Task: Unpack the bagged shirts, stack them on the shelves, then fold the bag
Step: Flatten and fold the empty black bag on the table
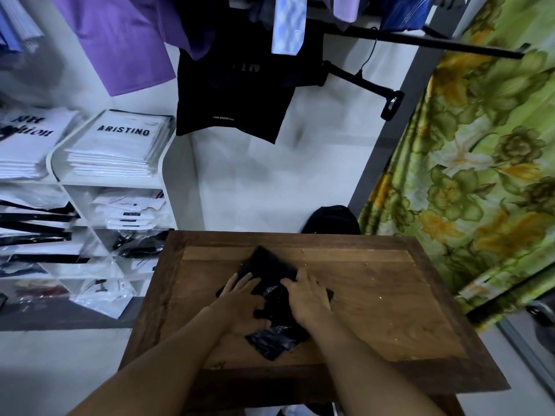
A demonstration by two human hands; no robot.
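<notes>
A black plastic bag (pixel 267 265) lies partly folded and crumpled on the wooden table (pixel 390 295). My left hand (pixel 244 301) rests flat on the bag's left part, with its thumb tucked against a fold. On the bag's right part my right hand (pixel 309 295) presses down with fingers spread. White bagged shirts (pixel 117 142) marked ARISTINO are stacked on the top of the white shelves (pixel 168 163) to the left. More bagged shirts (pixel 129 211) lie in the compartments below.
A second white stack (pixel 27 139) sits at far left. A black shirt (pixel 234 94), purple shirts (pixel 120 40) and ties hang from a black rail (pixel 435 43) above. A green floral curtain (pixel 480 175) hangs at right. A dark bag (pixel 330 219) sits behind the table.
</notes>
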